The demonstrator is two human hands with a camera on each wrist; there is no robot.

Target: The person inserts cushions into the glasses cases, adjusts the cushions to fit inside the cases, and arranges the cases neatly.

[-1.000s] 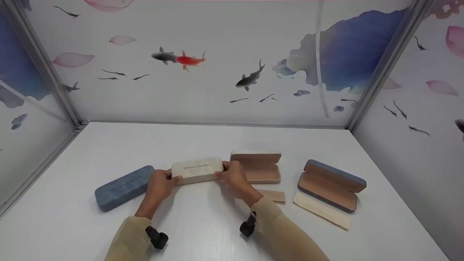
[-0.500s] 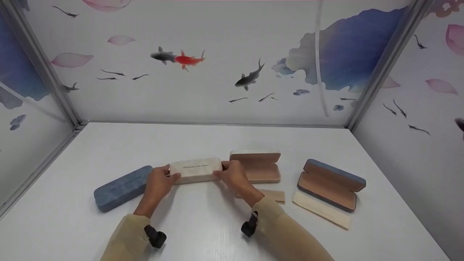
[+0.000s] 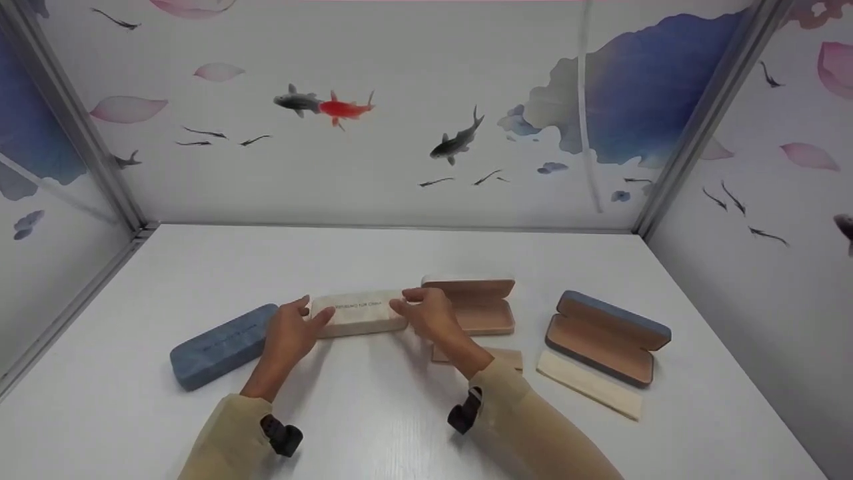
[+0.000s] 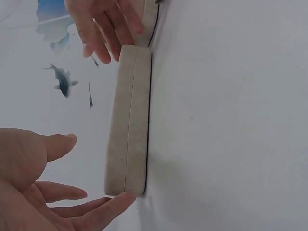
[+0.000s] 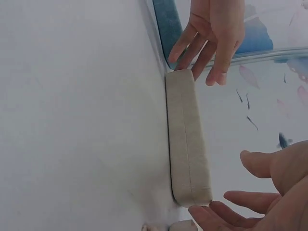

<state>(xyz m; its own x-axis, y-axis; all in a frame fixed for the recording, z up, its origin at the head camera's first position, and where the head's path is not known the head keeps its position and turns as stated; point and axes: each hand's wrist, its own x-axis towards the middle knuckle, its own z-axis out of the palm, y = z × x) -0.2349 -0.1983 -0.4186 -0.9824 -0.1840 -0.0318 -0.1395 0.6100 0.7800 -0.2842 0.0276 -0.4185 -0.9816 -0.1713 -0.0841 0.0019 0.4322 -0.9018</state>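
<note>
A closed cream glasses case with dark lettering on its lid lies flat on the table between both hands. My left hand is at its left end, with fingers spread; in the left wrist view a fingertip touches the case's end and the thumb stands off it. At the right end is my right hand, its fingers extended in the right wrist view, close to the case's end, with the thumb clear. Left of my left hand lies a closed blue glasses case, partly hidden by that hand.
An open cream case with brown lining stands just behind the right hand. In front of it lies a folded beige cloth, partly behind the right wrist. Farther right are an open blue case and a cream cloth. Printed walls enclose the table.
Both hands have loosened from the cream case's ends; thumbs and fingers have lifted and spread. The case has stayed on the table in nearly the same place.
</note>
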